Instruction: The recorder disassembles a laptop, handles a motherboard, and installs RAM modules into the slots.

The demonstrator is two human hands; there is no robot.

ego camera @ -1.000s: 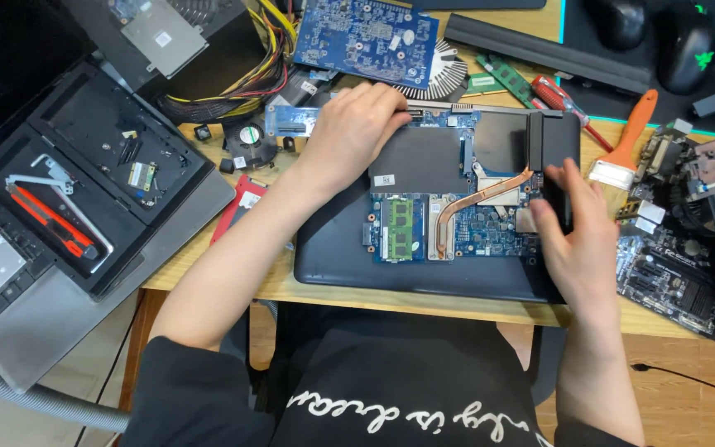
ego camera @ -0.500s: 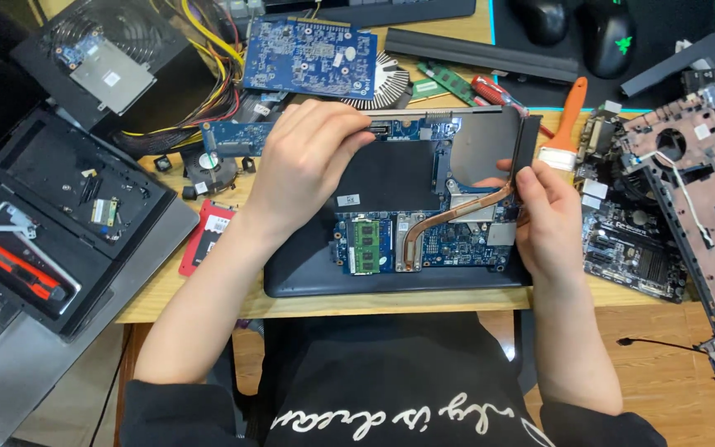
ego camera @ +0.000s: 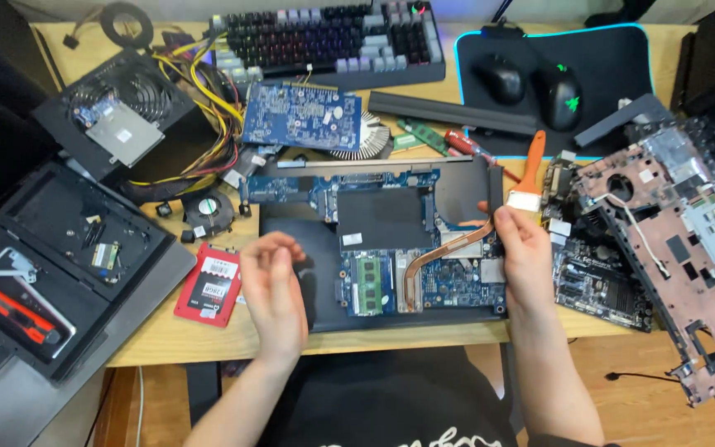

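Left hand: our left hand (ego camera: 275,290) is hovering over the laptop base's (ego camera: 308,281) left part, fingers released, grasping nothing.
Right hand: our right hand (ego camera: 525,258) is gripping the motherboard's (ego camera: 391,240) right edge.
Motherboard: it is lying in the base on the worktop (ego camera: 167,335).
Nearby: a red drive (ego camera: 208,284) is lying just left.

The open laptop (ego camera: 391,257) lies in the middle of the desk (ego camera: 167,331), a keyboard (ego camera: 324,37) behind it, a small drive (ego camera: 207,284) to its left.
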